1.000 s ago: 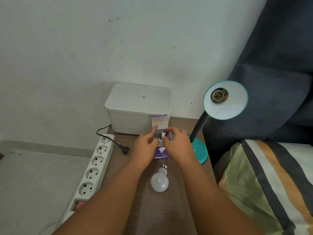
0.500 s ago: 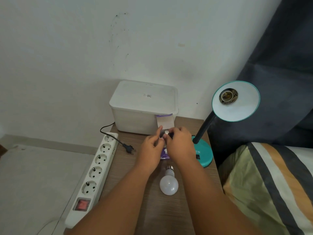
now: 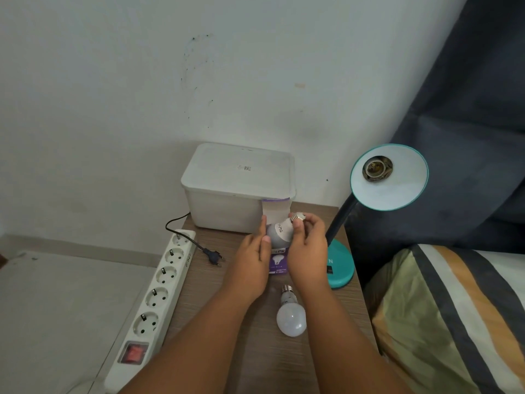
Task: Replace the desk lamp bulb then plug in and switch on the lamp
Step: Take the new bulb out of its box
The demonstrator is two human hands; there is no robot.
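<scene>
While the purple bulb box (image 3: 277,258) is steadied on the wooden table (image 3: 255,351) by the left hand (image 3: 250,261), its fingers closed on the box's side, a new bulb (image 3: 279,231) is pinched by its screw base in the right hand (image 3: 308,248) and is seen partly out of the open flap. Another bulb (image 3: 291,318) is laid on the table just below the box. An empty socket is shown in the teal desk lamp (image 3: 389,177). Its unplugged plug (image 3: 214,255) is left beside the white power strip (image 3: 159,297).
</scene>
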